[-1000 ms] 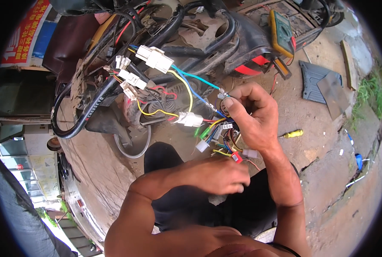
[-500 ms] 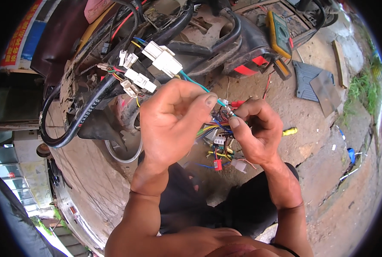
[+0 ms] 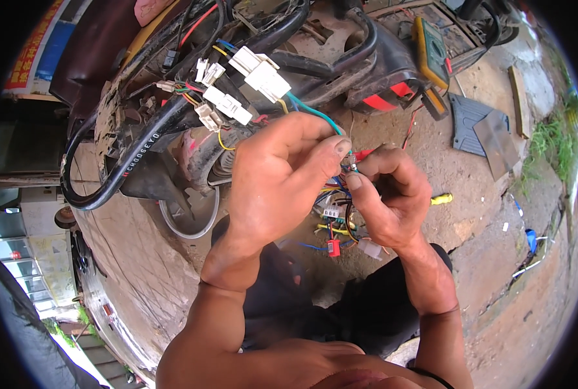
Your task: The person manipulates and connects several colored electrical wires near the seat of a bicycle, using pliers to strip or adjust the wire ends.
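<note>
Left hand (image 3: pixel 282 175) and right hand (image 3: pixel 386 194) meet fingertip to fingertip, both pinching one small wire connector (image 3: pixel 350 160) on the green wire (image 3: pixel 315 111). Connector sits between the thumbs, above a loose bundle of coloured wires (image 3: pixel 334 214). White plug connectors (image 3: pixel 259 71) hang from the scooter frame (image 3: pixel 341 58) beyond. Multimeter (image 3: pixel 430 52) upper right; yellow screwdriver (image 3: pixel 441 199) on ground.

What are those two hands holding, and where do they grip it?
Both pinch wire ends. The left hand holds the teal wire near its tip; the right hand pinches a small connector meeting it. The exact grip is partly hidden by fingers.
</note>
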### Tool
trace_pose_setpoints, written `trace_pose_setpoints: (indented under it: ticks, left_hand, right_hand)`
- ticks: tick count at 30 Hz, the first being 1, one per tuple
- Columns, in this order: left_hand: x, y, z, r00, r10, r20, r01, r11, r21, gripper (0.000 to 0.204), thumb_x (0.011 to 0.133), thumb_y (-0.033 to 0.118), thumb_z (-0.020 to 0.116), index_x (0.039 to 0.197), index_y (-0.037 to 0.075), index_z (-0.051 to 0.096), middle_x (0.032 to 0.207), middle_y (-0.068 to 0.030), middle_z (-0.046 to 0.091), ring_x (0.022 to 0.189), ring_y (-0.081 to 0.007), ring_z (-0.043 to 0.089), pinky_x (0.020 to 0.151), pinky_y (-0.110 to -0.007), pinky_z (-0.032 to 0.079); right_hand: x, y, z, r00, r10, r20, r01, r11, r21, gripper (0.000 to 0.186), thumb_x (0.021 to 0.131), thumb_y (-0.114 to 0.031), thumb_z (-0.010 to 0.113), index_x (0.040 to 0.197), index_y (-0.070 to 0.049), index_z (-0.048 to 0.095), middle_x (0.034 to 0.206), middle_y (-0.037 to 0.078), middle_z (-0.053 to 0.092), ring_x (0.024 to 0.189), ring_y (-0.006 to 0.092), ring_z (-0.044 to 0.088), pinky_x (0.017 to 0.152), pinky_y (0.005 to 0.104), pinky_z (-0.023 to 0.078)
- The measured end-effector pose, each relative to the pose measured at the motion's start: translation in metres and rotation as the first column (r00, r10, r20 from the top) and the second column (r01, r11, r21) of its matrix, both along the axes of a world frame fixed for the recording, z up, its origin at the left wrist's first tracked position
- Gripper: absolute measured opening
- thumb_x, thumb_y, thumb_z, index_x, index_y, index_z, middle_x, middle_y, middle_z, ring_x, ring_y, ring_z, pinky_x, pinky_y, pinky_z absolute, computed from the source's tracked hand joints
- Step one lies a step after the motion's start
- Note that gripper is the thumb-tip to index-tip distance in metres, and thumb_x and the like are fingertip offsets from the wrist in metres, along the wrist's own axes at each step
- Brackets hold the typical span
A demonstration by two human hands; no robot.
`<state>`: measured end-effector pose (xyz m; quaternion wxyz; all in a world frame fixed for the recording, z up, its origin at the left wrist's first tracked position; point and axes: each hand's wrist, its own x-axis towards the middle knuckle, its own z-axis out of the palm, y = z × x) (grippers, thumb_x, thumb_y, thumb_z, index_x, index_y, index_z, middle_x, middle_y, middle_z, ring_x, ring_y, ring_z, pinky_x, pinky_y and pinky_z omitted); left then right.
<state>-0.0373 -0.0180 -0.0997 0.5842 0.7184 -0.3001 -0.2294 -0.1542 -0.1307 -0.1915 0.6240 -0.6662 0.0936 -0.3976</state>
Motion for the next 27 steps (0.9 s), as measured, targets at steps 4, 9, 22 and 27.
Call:
trace_pose_setpoints:
  ticks: [4, 9, 22, 27]
  left_hand:
    - [0.001, 0.0, -0.002, 0.998, -0.027, 0.053, 0.028, 1.0, -0.01, 0.008, 0.101, 0.006, 0.071, 0.104, -0.002, 0.072, 0.077, -0.0012, 0.071, 0.059, 0.0004, 0.049, 0.054, -0.017, 0.037]
    - [-0.001, -0.001, 0.0, 0.999, -0.039, -0.03, 0.037, 0.998, -0.059, 0.008, 0.1, 0.002, 0.072, 0.098, -0.003, 0.067, 0.08, 0.0026, 0.068, 0.074, 0.0001, 0.056, 0.062, -0.02, 0.046]
    - [0.003, 0.001, -0.008, 0.997, -0.071, -0.016, 0.069, 0.99, -0.122, 0.008, 0.1, 0.0, 0.07, 0.095, -0.001, 0.065, 0.077, 0.0045, 0.065, 0.071, 0.0017, 0.052, 0.058, -0.019, 0.042]
    - [0.007, 0.0, -0.007, 0.996, -0.084, 0.013, 0.085, 0.991, -0.099, 0.009, 0.1, -0.001, 0.07, 0.093, -0.001, 0.065, 0.077, 0.005, 0.065, 0.071, 0.0022, 0.052, 0.058, -0.019, 0.042]
  right_hand:
    - [0.003, 0.0, 0.003, 1.0, -0.018, 0.025, 0.019, 1.0, -0.019, 0.013, 0.085, 0.0, 0.079, 0.088, -0.002, 0.067, 0.075, 0.005, 0.065, 0.063, 0.0122, 0.061, 0.057, 0.0273, 0.046]
    - [0.004, -0.003, 0.005, 0.999, -0.031, 0.019, 0.031, 0.999, -0.03, 0.013, 0.085, 0.001, 0.078, 0.088, -0.002, 0.066, 0.075, 0.005, 0.065, 0.062, 0.012, 0.06, 0.056, 0.0274, 0.046]
    - [0.006, -0.004, 0.001, 0.998, -0.011, 0.056, 0.016, 0.994, -0.104, 0.014, 0.086, 0.001, 0.078, 0.088, -0.002, 0.064, 0.076, 0.007, 0.065, 0.062, 0.0152, 0.061, 0.057, 0.0293, 0.047]
    - [0.011, -0.003, 0.0, 0.999, -0.003, 0.045, 0.007, 0.996, -0.085, 0.014, 0.086, 0.001, 0.078, 0.088, -0.002, 0.065, 0.076, 0.007, 0.065, 0.062, 0.0153, 0.061, 0.057, 0.0294, 0.048]
